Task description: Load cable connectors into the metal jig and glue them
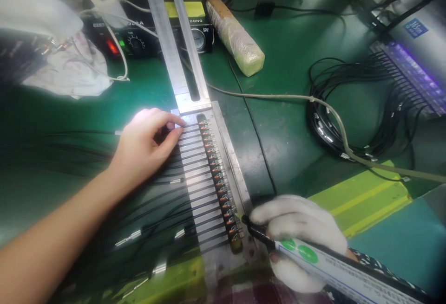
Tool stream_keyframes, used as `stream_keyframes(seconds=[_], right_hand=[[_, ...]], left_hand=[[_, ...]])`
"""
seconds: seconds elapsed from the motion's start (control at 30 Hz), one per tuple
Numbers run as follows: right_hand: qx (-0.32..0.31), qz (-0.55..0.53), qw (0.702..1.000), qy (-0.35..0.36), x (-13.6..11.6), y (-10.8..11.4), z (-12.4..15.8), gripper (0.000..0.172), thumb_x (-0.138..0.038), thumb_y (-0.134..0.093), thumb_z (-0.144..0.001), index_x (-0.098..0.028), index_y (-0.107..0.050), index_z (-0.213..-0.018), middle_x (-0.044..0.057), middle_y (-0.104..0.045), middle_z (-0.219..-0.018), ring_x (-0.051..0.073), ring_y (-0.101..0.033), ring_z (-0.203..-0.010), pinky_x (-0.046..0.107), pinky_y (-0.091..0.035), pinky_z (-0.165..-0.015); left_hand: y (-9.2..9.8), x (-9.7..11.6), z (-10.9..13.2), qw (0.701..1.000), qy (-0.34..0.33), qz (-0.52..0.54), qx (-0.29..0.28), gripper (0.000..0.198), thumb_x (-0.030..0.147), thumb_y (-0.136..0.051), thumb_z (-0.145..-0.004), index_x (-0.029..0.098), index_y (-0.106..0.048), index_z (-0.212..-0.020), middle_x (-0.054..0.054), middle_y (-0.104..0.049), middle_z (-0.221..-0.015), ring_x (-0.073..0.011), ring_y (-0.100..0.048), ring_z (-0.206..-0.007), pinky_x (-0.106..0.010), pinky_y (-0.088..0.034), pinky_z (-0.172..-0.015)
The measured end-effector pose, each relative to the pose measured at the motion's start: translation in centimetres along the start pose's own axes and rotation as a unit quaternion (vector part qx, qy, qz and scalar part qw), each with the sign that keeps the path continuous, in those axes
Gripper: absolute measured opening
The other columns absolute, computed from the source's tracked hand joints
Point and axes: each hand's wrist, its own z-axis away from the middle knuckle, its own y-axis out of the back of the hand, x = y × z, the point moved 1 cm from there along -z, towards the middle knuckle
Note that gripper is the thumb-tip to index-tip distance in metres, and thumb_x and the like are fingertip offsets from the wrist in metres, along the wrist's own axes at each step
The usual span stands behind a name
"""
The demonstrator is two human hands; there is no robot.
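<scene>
A metal fixture (230, 155) lies on the green bench and holds a row of several small connectors (218, 174) with thin black cables (156, 202) running off to the left. My left hand (146, 144) rests on the fixture's upper end, fingers curled and pressing on the topmost cables. My right hand (299, 234), in a white glove, grips a dispensing syringe (313, 257) like a pen. Its black tip (244, 219) points at the connectors near the lower end of the row.
A coil of black cables (351, 109) lies to the right, a grey hose (313, 102) crossing it. Behind stand a black control box (139, 39) with a red light, a wrapped block (235, 35), a white cloth (69, 69) and a UV-lit unit (414, 67).
</scene>
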Motion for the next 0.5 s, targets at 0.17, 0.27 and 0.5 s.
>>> stream_keyframes(seconds=[0.17, 0.27, 0.5], right_hand=[[0.002, -0.010, 1.000, -0.013, 0.07, -0.09, 0.46, 0.014, -0.011, -0.058, -0.073, -0.014, -0.063, -0.086, 0.007, -0.074, -0.086, 0.015, -0.074, -0.077, 0.024, -0.060, -0.068], [0.011, -0.016, 1.000, -0.014, 0.04, -0.14, 0.80, 0.013, -0.013, -0.059, -0.075, -0.014, -0.063, -0.087, 0.006, -0.074, -0.087, 0.015, -0.074, -0.078, 0.025, -0.060, -0.069], [0.010, -0.018, 1.000, -0.013, -0.03, -0.19, 0.82, 0.009, -0.016, -0.059, -0.078, -0.015, -0.063, -0.086, 0.007, -0.074, -0.086, 0.016, -0.074, -0.078, 0.025, -0.060, -0.068]], left_hand=[[-0.02, 0.08, -0.04, 1.000, -0.005, 0.001, 0.003, 0.017, 0.031, -0.050, -0.094, 0.024, -0.065, -0.096, -0.002, -0.058, -0.082, -0.0206, -0.054, -0.080, -0.035, -0.042, -0.071], [-0.04, 0.14, -0.03, 1.000, -0.009, 0.003, 0.007, 0.017, 0.030, -0.051, -0.093, 0.023, -0.066, -0.096, -0.003, -0.058, -0.081, -0.0208, -0.054, -0.080, -0.035, -0.042, -0.070], [-0.11, 0.01, -0.03, 1.000, -0.004, 0.002, 0.007, 0.018, 0.032, -0.050, -0.093, 0.025, -0.066, -0.097, -0.003, -0.059, -0.083, -0.0220, -0.055, -0.080, -0.036, -0.042, -0.071]])
